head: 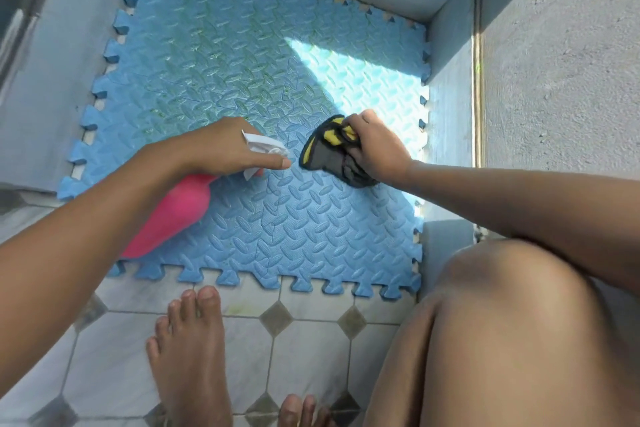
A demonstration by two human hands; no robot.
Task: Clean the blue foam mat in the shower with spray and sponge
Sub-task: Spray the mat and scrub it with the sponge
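1. Fingers of my right hand [375,146] clamp the sponge [329,152] against the blue foam mat [277,218].
2. My left hand [221,146] grips the pink spray bottle [173,215], nozzle aimed low over the mat.
3. Risk, I judge: spray wets my right hand, or the green-stained far area gets missed.

Daylight scene, generally bright. A hard-edged patch of direct sun falls on the blue foam mat [242,80] right of frame centre, near overexposed; remaining mat is in cool blue shade. Sun also strikes the rough wall [561,62] at upper right. Wide-angle distortion bends straight edges toward the frame borders. Upper left corner is dim and smeared. Focus is acceptable centrally; slight softness overall, compression visible in mat texture.
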